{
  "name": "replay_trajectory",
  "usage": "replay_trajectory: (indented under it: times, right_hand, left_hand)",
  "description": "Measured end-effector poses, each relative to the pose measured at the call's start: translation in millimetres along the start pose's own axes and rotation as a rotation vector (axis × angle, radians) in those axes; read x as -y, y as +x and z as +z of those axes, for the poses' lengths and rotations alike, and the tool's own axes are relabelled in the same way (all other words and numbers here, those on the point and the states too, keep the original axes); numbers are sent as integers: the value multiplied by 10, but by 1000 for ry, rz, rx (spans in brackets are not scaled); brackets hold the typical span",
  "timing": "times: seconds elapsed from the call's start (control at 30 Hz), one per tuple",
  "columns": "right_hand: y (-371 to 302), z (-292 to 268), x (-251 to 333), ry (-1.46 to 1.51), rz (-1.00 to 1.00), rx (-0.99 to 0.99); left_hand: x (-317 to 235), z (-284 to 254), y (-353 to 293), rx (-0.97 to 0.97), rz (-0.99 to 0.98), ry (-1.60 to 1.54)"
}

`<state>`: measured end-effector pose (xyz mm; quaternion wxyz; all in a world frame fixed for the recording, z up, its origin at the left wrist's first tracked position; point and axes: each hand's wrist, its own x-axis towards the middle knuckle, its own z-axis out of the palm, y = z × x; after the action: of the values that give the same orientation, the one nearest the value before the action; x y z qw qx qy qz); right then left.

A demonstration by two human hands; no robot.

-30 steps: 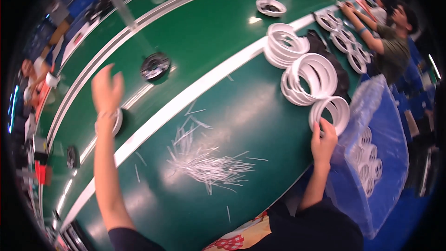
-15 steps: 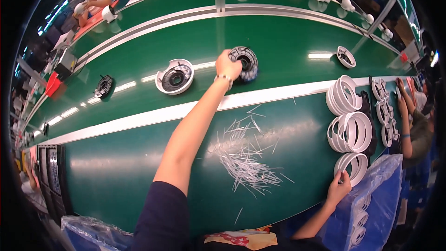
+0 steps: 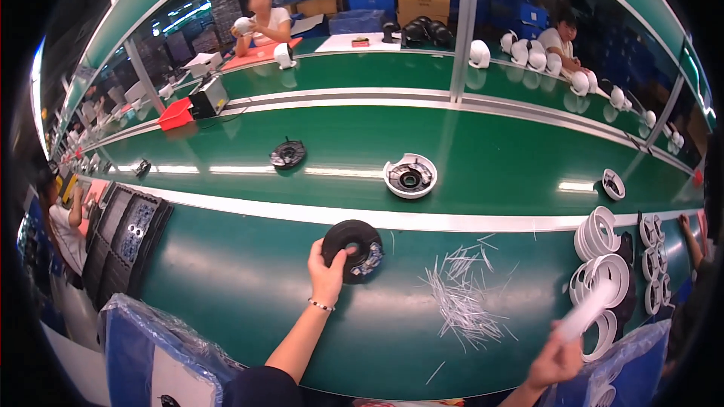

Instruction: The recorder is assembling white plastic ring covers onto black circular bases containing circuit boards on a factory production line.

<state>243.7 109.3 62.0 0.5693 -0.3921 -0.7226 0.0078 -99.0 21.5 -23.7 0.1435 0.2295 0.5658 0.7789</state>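
Note:
My left hand [image 3: 324,280] grips a black round disc [image 3: 348,235] with a central hole and a small circuit board on one edge, fingers behind it and thumb at the hole. The disc is above the near green table, beside the white rail. At the lower right, my right hand [image 3: 556,360] is closed on a white plastic ring [image 3: 588,312], smeared by motion and seen nearly edge-on. Right behind it stand stacked white rings [image 3: 599,275]. Between my hands lies a loose pile of thin white strips [image 3: 461,301].
Beyond the white rail, the green belt [image 3: 498,158] carries a white round housing [image 3: 411,176] with a black disc inside, another black disc [image 3: 288,154] and a white housing [image 3: 613,185]. A black tray [image 3: 128,230] stands at left. Other people sit across and alongside.
My left hand has brought the black disc from over the belt back above the near table. My right hand has lifted a white ring off the nearest stack. The view has swung left and up.

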Motion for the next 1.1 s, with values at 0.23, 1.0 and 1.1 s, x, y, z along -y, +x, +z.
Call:
replay_trajectory:
  times: [0.23,1.0,1.1]
  right_hand:
    - [-415,728,919,478,198,913]
    - [-581,1555,1479,132,-327,1567]
    - [-573,1534,1458,155,-380,1615]
  left_hand:
    - [-80,-610,-30,-182,7,-122]
    - [-172,-575,-6,-66,-179,-503]
    - [-152,-517,-100,-64,-145,-486]
